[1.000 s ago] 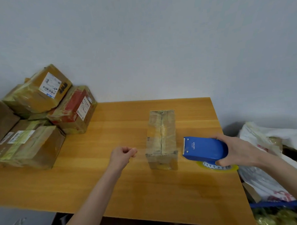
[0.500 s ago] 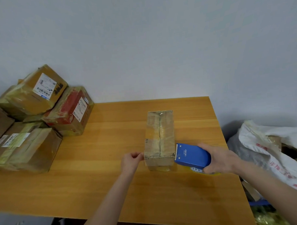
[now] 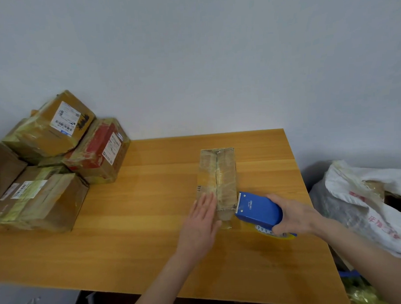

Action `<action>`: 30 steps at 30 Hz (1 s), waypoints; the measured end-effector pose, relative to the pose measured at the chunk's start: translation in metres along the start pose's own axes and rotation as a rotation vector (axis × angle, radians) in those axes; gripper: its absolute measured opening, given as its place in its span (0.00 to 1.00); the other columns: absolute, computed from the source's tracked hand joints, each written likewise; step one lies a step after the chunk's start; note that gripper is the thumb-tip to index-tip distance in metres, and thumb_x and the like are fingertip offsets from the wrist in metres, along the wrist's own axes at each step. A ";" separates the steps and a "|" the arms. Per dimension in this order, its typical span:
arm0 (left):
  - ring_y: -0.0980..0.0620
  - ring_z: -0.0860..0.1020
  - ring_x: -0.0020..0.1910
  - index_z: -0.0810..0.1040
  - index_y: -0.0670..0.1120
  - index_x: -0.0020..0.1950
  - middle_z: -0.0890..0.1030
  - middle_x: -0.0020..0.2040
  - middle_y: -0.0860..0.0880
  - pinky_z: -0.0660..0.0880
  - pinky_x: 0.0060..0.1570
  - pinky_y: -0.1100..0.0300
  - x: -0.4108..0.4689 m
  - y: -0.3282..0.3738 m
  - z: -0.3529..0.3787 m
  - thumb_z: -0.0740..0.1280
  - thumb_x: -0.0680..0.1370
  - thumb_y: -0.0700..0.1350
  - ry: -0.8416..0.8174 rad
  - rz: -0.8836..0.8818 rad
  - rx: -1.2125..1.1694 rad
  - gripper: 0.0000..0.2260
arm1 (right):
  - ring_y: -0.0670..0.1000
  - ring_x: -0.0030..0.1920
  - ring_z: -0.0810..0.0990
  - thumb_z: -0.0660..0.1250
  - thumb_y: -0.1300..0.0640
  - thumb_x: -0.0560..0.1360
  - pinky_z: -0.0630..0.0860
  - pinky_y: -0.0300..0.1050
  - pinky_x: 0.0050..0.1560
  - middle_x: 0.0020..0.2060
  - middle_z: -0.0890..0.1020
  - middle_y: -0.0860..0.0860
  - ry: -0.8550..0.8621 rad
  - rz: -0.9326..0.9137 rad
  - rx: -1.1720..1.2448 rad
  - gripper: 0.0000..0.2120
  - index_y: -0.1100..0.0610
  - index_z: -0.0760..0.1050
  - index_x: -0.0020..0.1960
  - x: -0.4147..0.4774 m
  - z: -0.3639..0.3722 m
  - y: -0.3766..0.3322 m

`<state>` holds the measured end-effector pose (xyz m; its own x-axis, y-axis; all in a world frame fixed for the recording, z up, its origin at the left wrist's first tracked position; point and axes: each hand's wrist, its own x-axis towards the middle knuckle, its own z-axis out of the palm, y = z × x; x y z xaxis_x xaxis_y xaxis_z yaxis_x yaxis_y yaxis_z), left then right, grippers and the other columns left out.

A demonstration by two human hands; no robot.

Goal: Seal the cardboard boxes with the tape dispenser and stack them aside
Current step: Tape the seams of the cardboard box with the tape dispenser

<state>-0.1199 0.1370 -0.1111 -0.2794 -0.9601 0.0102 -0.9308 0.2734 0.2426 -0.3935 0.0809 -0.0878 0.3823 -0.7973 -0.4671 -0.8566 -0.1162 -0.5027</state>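
Press flat, straight left fingers (image 3: 206,201) onto box (image 3: 218,171), directly beneath them on worktop (image 3: 140,218). With right fingers (image 3: 281,228) curled round dispenser (image 3: 258,210), at box's corner beside them, pull straight along seam (image 3: 216,174).

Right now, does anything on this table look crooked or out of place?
Yes, the stack at the left. The top box sits tilted, and the red box leans against the stack instead of lying flat. The box under the left hand, beside the dispenser, lies square, though its tape looks wrinkled.
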 end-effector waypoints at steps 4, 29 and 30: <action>0.48 0.47 0.77 0.46 0.47 0.77 0.50 0.78 0.47 0.44 0.76 0.47 0.001 0.006 -0.001 0.43 0.80 0.57 -0.024 0.051 0.245 0.28 | 0.46 0.55 0.76 0.77 0.46 0.64 0.77 0.48 0.54 0.58 0.74 0.40 0.020 -0.065 0.073 0.42 0.35 0.57 0.70 -0.006 -0.004 0.010; 0.52 0.58 0.75 0.50 0.53 0.78 0.57 0.77 0.52 0.50 0.73 0.49 0.005 0.004 0.012 0.63 0.77 0.59 -0.041 0.080 0.253 0.34 | 0.49 0.45 0.75 0.67 0.43 0.69 0.75 0.45 0.38 0.41 0.73 0.41 -0.016 -0.093 -0.347 0.38 0.32 0.51 0.73 0.009 -0.020 0.002; 0.52 0.57 0.76 0.49 0.53 0.78 0.56 0.77 0.52 0.48 0.73 0.50 0.006 0.005 0.012 0.61 0.78 0.60 -0.048 0.076 0.246 0.34 | 0.49 0.45 0.74 0.67 0.44 0.69 0.73 0.44 0.37 0.40 0.71 0.40 -0.027 -0.078 -0.342 0.39 0.33 0.51 0.74 0.012 -0.021 0.000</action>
<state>-0.1290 0.1338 -0.1215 -0.3558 -0.9341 -0.0285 -0.9345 0.3560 -0.0005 -0.3968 0.0592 -0.0781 0.4564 -0.7629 -0.4579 -0.8891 -0.3716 -0.2672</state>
